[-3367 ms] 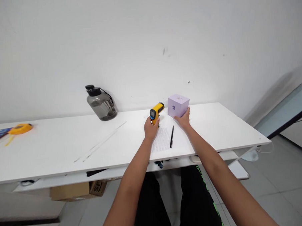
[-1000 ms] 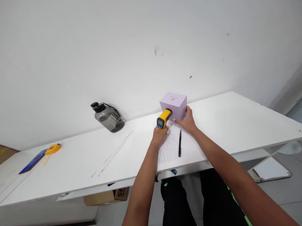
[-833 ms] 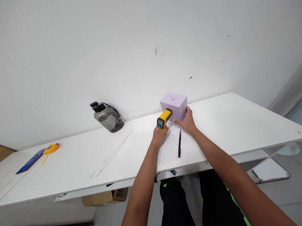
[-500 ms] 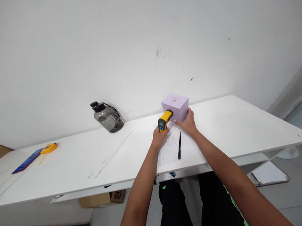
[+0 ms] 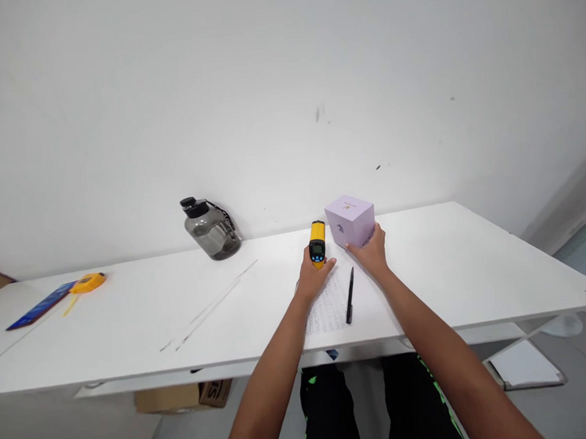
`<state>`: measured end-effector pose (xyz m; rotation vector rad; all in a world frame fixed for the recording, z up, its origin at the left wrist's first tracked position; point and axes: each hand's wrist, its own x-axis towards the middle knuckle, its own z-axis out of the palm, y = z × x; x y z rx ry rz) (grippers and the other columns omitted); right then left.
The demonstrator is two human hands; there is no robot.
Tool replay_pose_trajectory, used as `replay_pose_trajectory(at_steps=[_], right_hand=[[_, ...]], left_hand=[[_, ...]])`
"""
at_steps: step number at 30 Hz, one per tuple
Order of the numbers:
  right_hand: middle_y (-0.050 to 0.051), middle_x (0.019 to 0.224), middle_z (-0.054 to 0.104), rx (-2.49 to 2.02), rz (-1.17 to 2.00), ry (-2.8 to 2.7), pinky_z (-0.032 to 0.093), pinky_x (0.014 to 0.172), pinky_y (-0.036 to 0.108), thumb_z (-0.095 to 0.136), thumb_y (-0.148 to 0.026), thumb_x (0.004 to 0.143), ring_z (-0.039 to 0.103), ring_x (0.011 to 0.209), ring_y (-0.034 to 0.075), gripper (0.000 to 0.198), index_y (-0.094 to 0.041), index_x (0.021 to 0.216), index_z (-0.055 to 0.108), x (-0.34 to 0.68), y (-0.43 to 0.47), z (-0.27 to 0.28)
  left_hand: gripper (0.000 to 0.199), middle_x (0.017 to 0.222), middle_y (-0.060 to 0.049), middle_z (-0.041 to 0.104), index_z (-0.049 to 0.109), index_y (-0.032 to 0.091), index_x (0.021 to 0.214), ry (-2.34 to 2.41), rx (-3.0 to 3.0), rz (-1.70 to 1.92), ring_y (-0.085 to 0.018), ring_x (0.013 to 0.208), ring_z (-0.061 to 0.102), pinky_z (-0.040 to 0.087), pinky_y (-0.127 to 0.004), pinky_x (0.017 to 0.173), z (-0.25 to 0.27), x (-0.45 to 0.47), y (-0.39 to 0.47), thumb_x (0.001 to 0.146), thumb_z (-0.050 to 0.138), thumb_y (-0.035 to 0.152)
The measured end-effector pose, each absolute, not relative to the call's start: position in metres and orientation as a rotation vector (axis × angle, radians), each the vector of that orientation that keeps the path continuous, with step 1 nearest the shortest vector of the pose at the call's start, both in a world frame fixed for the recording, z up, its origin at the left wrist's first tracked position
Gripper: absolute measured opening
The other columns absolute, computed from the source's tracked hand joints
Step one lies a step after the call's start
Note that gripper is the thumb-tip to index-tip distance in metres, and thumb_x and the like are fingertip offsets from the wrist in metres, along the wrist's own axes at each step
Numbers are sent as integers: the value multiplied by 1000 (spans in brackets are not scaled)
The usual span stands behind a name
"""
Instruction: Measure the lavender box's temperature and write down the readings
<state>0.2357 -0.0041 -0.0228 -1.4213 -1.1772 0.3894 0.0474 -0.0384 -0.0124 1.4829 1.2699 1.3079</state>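
Observation:
A yellow and black infrared thermometer gun [image 5: 317,241] is gripped by my left hand [image 5: 313,275], its small screen facing me. Just to its right stands a pale purple box [image 5: 352,220] with a gold mark on top and a dark mark on its front. My right hand [image 5: 372,249] holds the box at its lower right, thumb on the near side and fingers round the right side. A sheet of paper with writing [image 5: 326,308] lies below my hands, partly under my left wrist. On the paper's right part rests a black pen [image 5: 349,296].
A grey bottle [image 5: 211,233] with a black cap stands by the wall. An orange tape measure [image 5: 88,282] touches a flat blue item [image 5: 42,307] on the left of the white table [image 5: 470,263]. Below the table are a cardboard box [image 5: 169,399] and a white pad [image 5: 526,362].
The thermometer gun has moved away from the box's front and now points toward the wall, left of the box. The dark mark on the box's front has come into view. My right hand stays on the box.

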Motion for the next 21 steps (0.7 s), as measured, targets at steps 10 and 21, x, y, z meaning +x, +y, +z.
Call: replay_pose_trajectory(at_steps=[10,21], right_hand=[[19,136,43,-1474,415,-1205,37,114,60,82,-43,53,39,135,42,102,-21,139,33,239,-7,-22],[18,139,40,-1470,412,-1159,43,110,60,84,-45,52,43,133,39,100,-21,134,33,248,7,-40]], left_hand=[[60,98,-5,65,54,22,127,1228,1437,1343,-21,98,62,45,-36,94,-5,51,-47,74,78,38],[65,111,-6,67,49,24,136,1210,1513,1332,-20,95,62,46,-33,86,-14,52,-43,77,73,31]])
